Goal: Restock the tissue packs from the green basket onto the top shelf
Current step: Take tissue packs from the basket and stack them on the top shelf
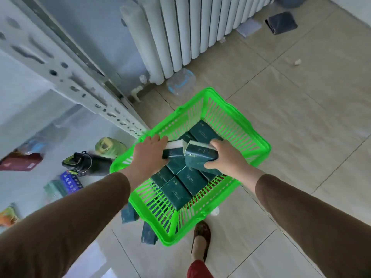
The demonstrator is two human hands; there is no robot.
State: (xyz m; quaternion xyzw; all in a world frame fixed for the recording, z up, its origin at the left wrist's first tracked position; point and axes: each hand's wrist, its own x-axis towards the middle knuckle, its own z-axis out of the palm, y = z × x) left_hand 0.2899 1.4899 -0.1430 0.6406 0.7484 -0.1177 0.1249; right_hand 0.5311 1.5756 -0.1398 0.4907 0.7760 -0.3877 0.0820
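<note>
Tiled floor [301,117] by a radiator [180,33] | our basket [259,145] sits beside the shelf frame [66,67] | left hand [148,155] and right hand [226,159] each grip a pack [200,155] | many packs left inside, two on the floor | top shelf unseen, restocking looks early.

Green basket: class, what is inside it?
Dark green tissue packs line the green basket. The left hand and right hand each grip one, hiding the packs beneath.
</note>
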